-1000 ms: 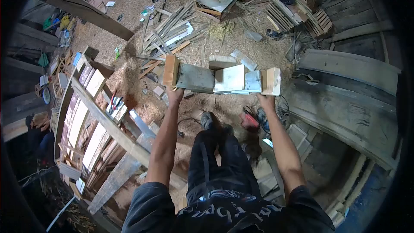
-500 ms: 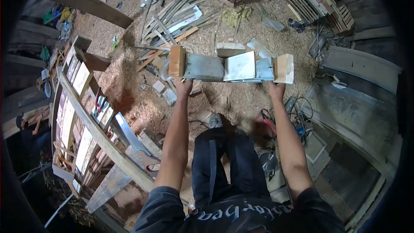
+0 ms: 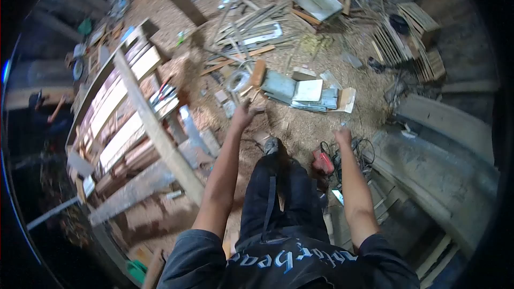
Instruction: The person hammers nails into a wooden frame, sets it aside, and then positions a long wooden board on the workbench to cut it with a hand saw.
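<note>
A wooden piece [image 3: 278,86] with worn grey-blue boards lies on the shavings ahead of me. An orange-brown block [image 3: 258,73] sits at its left end, a white panel [image 3: 308,90] lies on its top, and a pale wood end piece [image 3: 346,99] closes its right side. My left hand [image 3: 246,114] is just short of the left end, fingers apart and holding nothing. Below the right end, my right hand [image 3: 343,135] hangs apart from the piece, its fingers small and blurred but loosely extended.
To the left stands a curved wooden frame [image 3: 147,123] with tools and a handsaw [image 3: 195,134]. A red power tool [image 3: 323,161] and cables lie by my right arm. Scrap strips [image 3: 251,35] and slatted crates [image 3: 393,45] are farther off. A person [image 3: 40,101] is at far left.
Both hands have let go of the wooden piece and drawn back toward me. It was held up between them and now rests on the floor. The view has shifted.
</note>
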The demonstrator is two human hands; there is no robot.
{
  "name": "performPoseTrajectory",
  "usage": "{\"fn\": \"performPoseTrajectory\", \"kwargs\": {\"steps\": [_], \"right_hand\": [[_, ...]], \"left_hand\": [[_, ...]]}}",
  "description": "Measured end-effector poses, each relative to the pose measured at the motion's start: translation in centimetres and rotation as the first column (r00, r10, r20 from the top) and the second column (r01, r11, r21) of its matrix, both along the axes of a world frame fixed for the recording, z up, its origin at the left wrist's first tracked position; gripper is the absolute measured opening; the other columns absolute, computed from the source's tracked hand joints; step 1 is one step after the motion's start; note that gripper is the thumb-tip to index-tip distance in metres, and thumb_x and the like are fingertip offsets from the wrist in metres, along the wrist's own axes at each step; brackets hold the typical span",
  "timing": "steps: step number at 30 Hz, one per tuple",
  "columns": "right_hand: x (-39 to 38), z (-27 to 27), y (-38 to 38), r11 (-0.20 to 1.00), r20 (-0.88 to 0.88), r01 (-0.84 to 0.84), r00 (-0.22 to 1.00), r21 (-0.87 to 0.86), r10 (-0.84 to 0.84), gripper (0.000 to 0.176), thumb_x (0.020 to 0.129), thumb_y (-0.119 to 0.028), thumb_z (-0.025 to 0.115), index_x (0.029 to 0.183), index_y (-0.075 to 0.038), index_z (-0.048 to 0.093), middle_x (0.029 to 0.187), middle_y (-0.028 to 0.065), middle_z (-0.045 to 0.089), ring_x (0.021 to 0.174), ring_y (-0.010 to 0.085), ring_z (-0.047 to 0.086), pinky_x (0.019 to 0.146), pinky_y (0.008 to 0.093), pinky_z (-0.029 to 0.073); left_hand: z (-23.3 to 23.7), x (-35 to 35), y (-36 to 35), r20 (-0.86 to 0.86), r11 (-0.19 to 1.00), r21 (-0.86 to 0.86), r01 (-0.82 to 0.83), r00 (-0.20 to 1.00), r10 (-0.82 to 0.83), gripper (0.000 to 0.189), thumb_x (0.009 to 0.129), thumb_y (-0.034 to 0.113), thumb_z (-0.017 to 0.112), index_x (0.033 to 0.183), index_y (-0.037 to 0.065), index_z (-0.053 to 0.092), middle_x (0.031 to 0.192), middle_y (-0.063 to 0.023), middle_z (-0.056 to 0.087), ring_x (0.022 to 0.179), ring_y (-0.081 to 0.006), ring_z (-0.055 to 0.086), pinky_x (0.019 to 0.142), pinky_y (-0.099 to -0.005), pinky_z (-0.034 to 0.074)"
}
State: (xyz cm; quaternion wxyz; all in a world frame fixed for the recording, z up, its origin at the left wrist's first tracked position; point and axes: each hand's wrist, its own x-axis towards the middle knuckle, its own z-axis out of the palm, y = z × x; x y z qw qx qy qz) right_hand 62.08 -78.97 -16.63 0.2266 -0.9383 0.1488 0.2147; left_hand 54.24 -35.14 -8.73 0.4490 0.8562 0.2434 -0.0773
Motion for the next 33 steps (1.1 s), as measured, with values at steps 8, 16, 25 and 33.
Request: {"fn": "performPoseTrajectory", "kwargs": {"steps": [8, 16, 25, 33], "right_hand": [[-19.7, 20.0, 13.3, 0.746, 0.185, -0.429, 0.901, 0.509, 0.391, 0.039, 0.088, -0.021, 0.067, 0.119, 0.003, 0.064, 0.094, 0.0192, 0.073, 0.090, 0.0306, 0.072, 0.079, 0.0402, 0.056], [-30.9, 30.1, 22.5, 0.356, 0.122, -0.712, 0.525, 0.605, 0.843, 0.038, 0.089, -0.024, 0.070, 0.116, 0.002, 0.065, 0.092, 0.0213, 0.072, 0.086, 0.0346, 0.071, 0.078, 0.0430, 0.056], [-36.9, 26.4, 31.7, 0.350, 0.128, -0.854, 0.425, 0.385, 0.896, 0.046, 0.085, -0.033, 0.073, 0.117, 0.001, 0.066, 0.094, 0.0216, 0.072, 0.087, 0.0338, 0.071, 0.079, 0.0416, 0.055], [-38.1, 27.7, 45.2, 0.535, 0.261, -0.806, 0.590, 0.255, 0.764, 0.059, 0.083, -0.039, 0.074, 0.119, 0.005, 0.059, 0.112, 0.0309, 0.065, 0.108, 0.0448, 0.063, 0.093, 0.0487, 0.050]], "left_hand": [[17.3, -23.0, -6.2, 0.200, 0.953, 0.096, -0.289, 0.943, 0.266, 0.042, 0.088, 0.018, 0.068, 0.127, 0.002, 0.064, 0.114, -0.0203, 0.071, 0.093, -0.0308, 0.071, 0.085, -0.0386, 0.054], [25.0, -42.4, -4.8, 0.132, 0.667, 0.045, -0.743, 0.667, 0.733, 0.032, 0.092, 0.015, 0.066, 0.122, 0.003, 0.068, 0.107, -0.0180, 0.074, 0.095, -0.0248, 0.073, 0.084, -0.0351, 0.055], [21.6, -56.7, 1.9, 0.114, 0.683, -0.041, -0.729, 0.676, 0.728, 0.032, 0.093, 0.017, 0.064, 0.120, -0.001, 0.068, 0.110, -0.0209, 0.073, 0.100, -0.0288, 0.072, 0.088, -0.0364, 0.056], [24.0, -63.7, 14.8, -0.047, 0.870, -0.045, -0.491, 0.871, 0.489, 0.034, 0.092, 0.019, 0.065, 0.122, 0.002, 0.067, 0.113, -0.0189, 0.072, 0.104, -0.0302, 0.071, 0.091, -0.0378, 0.055]]}}
